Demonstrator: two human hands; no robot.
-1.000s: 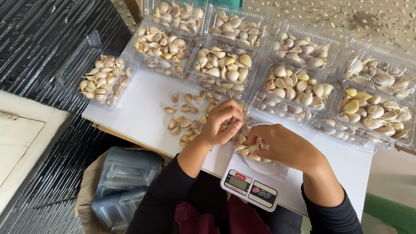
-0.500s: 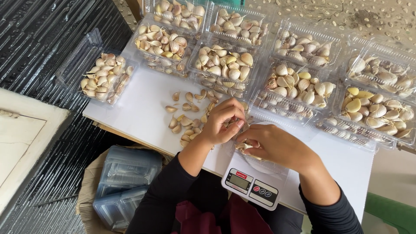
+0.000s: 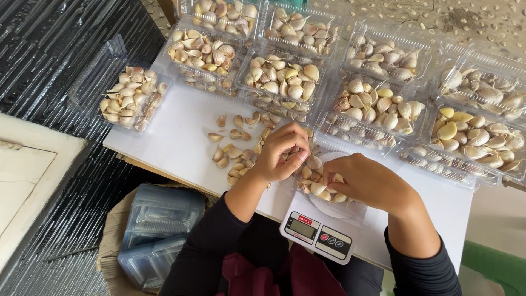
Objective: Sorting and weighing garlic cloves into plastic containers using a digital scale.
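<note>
white flat board (image 3: 181, 131) serves as the desk top. small white digital kitchen scale (image 3: 323, 233) sits at its near edge, display facing the person. clear plastic tray on the scale holds a pile of pale unpeeled garlic cloves (image 3: 316, 186).

left hand (image 3: 282, 153) hovers over the left side of that pile, fingers curled and pinched on what looks like a single clove at the fingertips; clove itself mostly hidden. right hand (image 3: 364, 181) rests on the right side of the pile, fingers bent down into the cloves; cannot tell whether it grips one.

loose scatter of garlic cloves (image 3: 235, 145) lies on the board just left of the left hand.

clear plastic clamshell boxes filled with garlic cloves (image 3: 378, 104) line the far edge in two rows. one more open clamshell of cloves (image 3: 131, 98) sits at the left edge, partly overhanging.

stack of empty clear plastic containers (image 3: 159, 230) sits in a brown cardboard box below the near left corner.
</note>
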